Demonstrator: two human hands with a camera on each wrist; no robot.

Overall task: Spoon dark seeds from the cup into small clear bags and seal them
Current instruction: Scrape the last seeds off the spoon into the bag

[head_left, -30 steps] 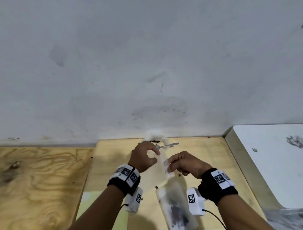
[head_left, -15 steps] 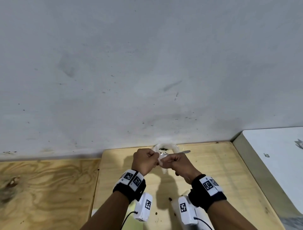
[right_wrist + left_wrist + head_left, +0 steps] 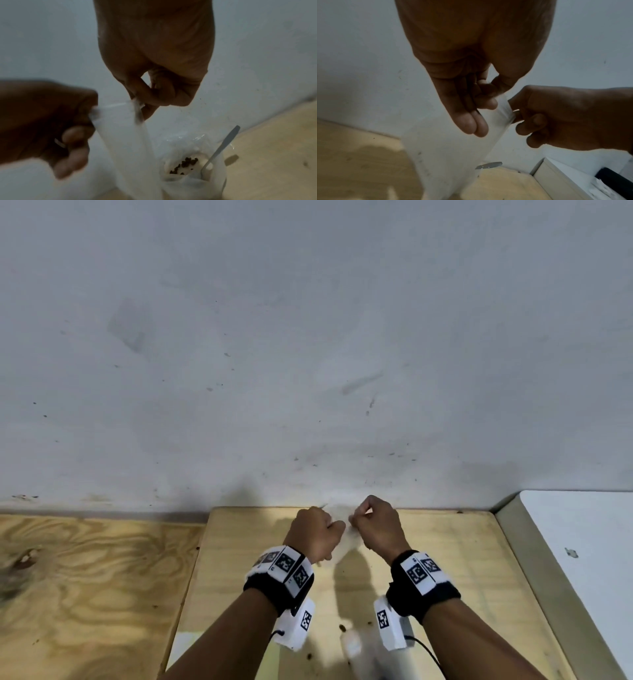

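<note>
Both hands are up over the far edge of the plywood board, close to the grey wall, holding one small clear bag by its top edge. Left hand is curled, thumb and fingers pinching the bag's left top corner. Right hand is curled too, pinching the right top corner — in the right wrist view thumb and forefinger clamp the plastic strip. The bag's mouth is stretched taut between the two pinches; whether the seal is closed I cannot tell, the plastic is blurred. The bag hangs down from the hands, clear of the board. A few dark specks show through its lower part in the left wrist view; too faint to tell whether they are seeds.

The cup stands on the board just behind and below the bag, next to the wall. Dark seeds sit in it, and a metal spoon leans in it with the handle sticking up and out to the right. Crinkled clear plastic rises behind the cup's rim.

Near edge of the board, below the wrists — another pale, blurred bag. Loose dark bits lie on the board beside it. A white tabletop butts against the board's right side.
</note>
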